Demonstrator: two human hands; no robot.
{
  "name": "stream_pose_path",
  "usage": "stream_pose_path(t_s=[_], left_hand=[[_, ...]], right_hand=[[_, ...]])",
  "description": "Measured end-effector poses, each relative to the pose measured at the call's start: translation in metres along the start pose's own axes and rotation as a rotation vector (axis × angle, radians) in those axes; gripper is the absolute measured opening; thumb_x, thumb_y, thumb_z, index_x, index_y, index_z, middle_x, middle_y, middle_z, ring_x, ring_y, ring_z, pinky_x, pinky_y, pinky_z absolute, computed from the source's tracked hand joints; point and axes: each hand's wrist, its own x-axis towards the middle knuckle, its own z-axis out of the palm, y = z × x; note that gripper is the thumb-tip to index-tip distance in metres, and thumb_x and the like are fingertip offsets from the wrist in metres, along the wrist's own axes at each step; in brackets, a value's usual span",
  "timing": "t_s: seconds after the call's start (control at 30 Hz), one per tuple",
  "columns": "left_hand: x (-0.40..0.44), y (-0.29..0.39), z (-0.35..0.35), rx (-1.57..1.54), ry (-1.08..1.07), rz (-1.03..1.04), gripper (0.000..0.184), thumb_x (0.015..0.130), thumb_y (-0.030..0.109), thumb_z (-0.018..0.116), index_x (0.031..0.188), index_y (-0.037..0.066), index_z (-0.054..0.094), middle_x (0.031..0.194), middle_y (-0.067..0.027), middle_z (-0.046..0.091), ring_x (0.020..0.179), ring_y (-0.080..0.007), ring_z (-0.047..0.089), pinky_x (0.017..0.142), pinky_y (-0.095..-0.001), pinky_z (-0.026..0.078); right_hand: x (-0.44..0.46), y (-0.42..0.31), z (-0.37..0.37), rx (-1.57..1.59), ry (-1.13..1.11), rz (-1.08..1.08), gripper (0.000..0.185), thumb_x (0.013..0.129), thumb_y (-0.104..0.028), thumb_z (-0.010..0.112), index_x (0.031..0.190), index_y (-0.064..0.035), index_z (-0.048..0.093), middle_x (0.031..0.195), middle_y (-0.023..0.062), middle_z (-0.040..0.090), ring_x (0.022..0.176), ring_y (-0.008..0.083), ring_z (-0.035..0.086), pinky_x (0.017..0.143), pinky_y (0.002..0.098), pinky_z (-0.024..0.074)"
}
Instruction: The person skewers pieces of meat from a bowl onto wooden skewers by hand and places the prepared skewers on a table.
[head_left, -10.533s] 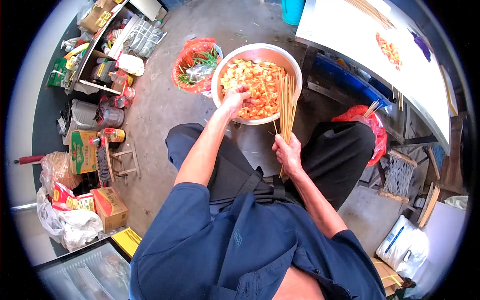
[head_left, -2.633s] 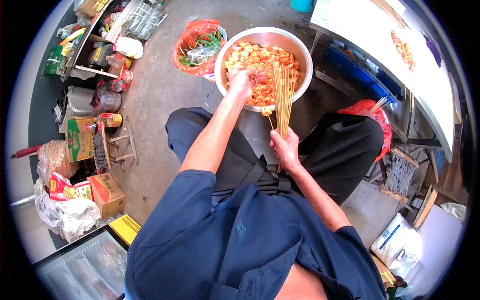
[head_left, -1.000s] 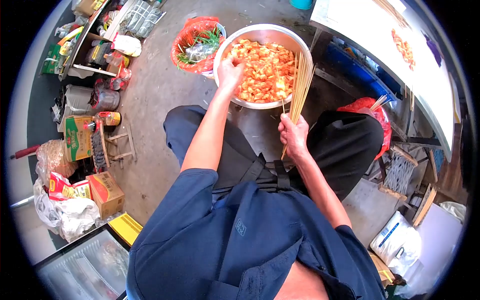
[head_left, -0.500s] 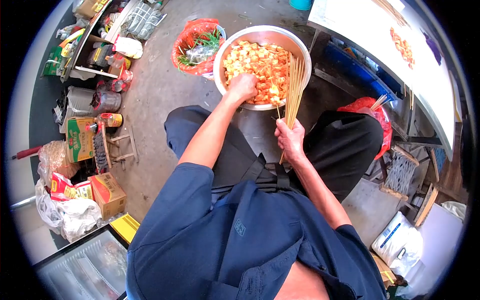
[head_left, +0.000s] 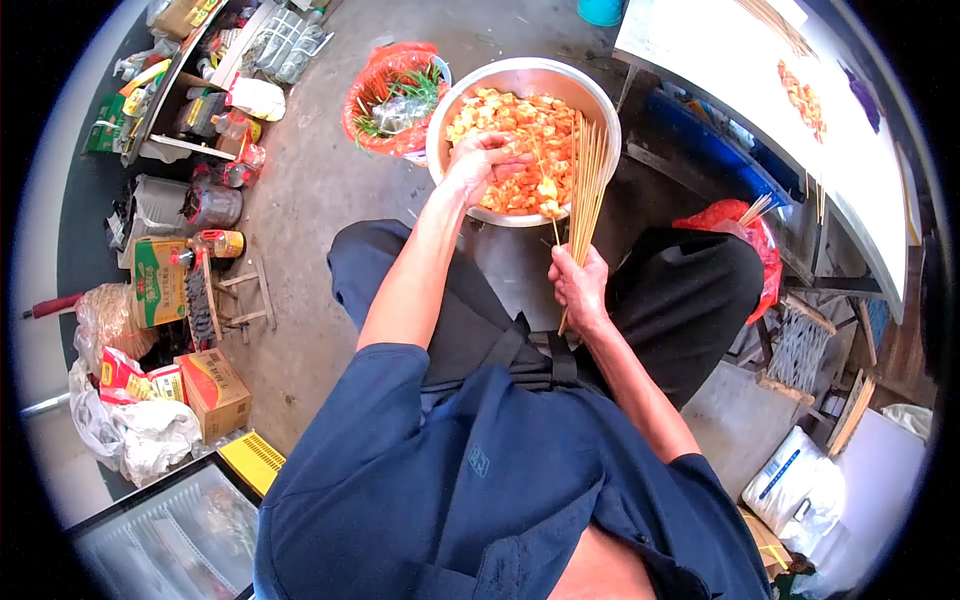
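My right hand (head_left: 580, 283) is closed around the lower part of a fanned bundle of thin wooden skewers (head_left: 590, 190). One skewer stands apart on the left of the bundle, with a few yellowish food chunks (head_left: 547, 195) threaded on it. Over the left side of a large metal basin (head_left: 607, 95), my left hand (head_left: 480, 168) is raised with its fingers curled towards the thumb; whatever lies between the fingertips is too small to make out. Orange-red coated food pieces (head_left: 520, 110) fill the basin below the hand.
A bucket lined with a red bag (head_left: 365, 95), holding green stalks, stands left of the basin. A white table (head_left: 720, 50) with food pieces is at the upper right. Below it sits a red bag (head_left: 765, 255) with sticks. Boxes and bottles (head_left: 215, 205) line the left side.
My left hand has risen out of the food pile, and its fingers have turned upward, nearer the single skewer. My right hand keeps the skewer bundle almost in the same place.
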Motion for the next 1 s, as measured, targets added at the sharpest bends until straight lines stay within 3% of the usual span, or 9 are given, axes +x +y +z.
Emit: stream_pose_path(t_s=[0.13, 0.27, 0.43, 0.57, 0.83, 1.0], left_hand=[[0.006, -0.01, 0.0, -0.263, 0.023, 0.005, 0.024, 0.081, -0.014, 0.048, 0.103, -0.004, 0.05, 0.105, -0.0193, 0.056, 0.099, -0.0377, 0.062, 0.084, -0.0422, 0.056], [0.011, -0.016, 0.0, -0.353, 0.002, 0.004, 0.023, 0.084, -0.012, 0.043, 0.104, -0.005, 0.05, 0.11, -0.0211, 0.054, 0.104, -0.0392, 0.059, 0.089, -0.0439, 0.054], [0.005, -0.006, 0.009, -0.598, -0.117, -0.07, 0.026, 0.091, 0.004, 0.037, 0.114, -0.007, 0.046, 0.118, -0.0259, 0.052, 0.111, -0.0395, 0.055, 0.09, -0.0463, 0.052], [0.008, -0.009, 0.006, -0.574, -0.092, -0.045, 0.034, 0.09, 0.005, 0.036, 0.121, -0.008, 0.042, 0.121, -0.0265, 0.051, 0.114, -0.0391, 0.053, 0.091, -0.046, 0.051], [0.005, -0.012, 0.01, -0.401, -0.025, 0.064, 0.043, 0.081, -0.014, 0.032, 0.123, -0.006, 0.035, 0.129, -0.027, 0.044, 0.113, -0.0383, 0.055, 0.09, -0.0402, 0.053], [0.006, -0.013, 0.008, -0.454, 0.023, 0.05, 0.04, 0.088, -0.01, 0.036, 0.126, 0.001, 0.03, 0.125, -0.0275, 0.047, 0.113, -0.0402, 0.054, 0.095, -0.0446, 0.051]], right_hand=[[-0.001, 0.003, 0.003, -0.026, -0.017, -0.025, 0.013, 0.089, -0.016, 0.061, 0.089, -0.0066, 0.051, 0.058, 0.0001, 0.051, 0.038, 0.004, 0.036, 0.034, 0.0195, 0.0281], [-0.004, 0.008, 0.003, -0.048, -0.061, -0.032, 0.013, 0.087, -0.018, 0.063, 0.085, -0.0081, 0.055, 0.059, -0.0025, 0.053, 0.042, 0.0041, 0.04, 0.037, 0.0203, 0.0311], [-0.004, 0.01, 0.004, -0.095, -0.08, -0.022, 0.012, 0.086, -0.016, 0.063, 0.085, -0.0078, 0.054, 0.058, -0.0023, 0.053, 0.043, 0.0047, 0.041, 0.038, 0.0213, 0.032], [-0.007, 0.007, 0.005, -0.12, -0.086, -0.01, 0.011, 0.086, -0.015, 0.062, 0.084, -0.0075, 0.054, 0.058, -0.002, 0.053, 0.043, 0.0053, 0.041, 0.038, 0.022, 0.0323], [-0.006, 0.008, 0.003, -0.07, -0.076, 0.019, 0.012, 0.087, -0.017, 0.062, 0.086, -0.0083, 0.054, 0.058, -0.0017, 0.052, 0.042, 0.005, 0.04, 0.037, 0.0211, 0.0306], [-0.006, 0.008, 0.003, -0.043, -0.086, 0.025, 0.013, 0.087, -0.017, 0.062, 0.085, -0.0086, 0.053, 0.058, -0.0013, 0.052, 0.041, 0.005, 0.039, 0.036, 0.0208, 0.0297]])
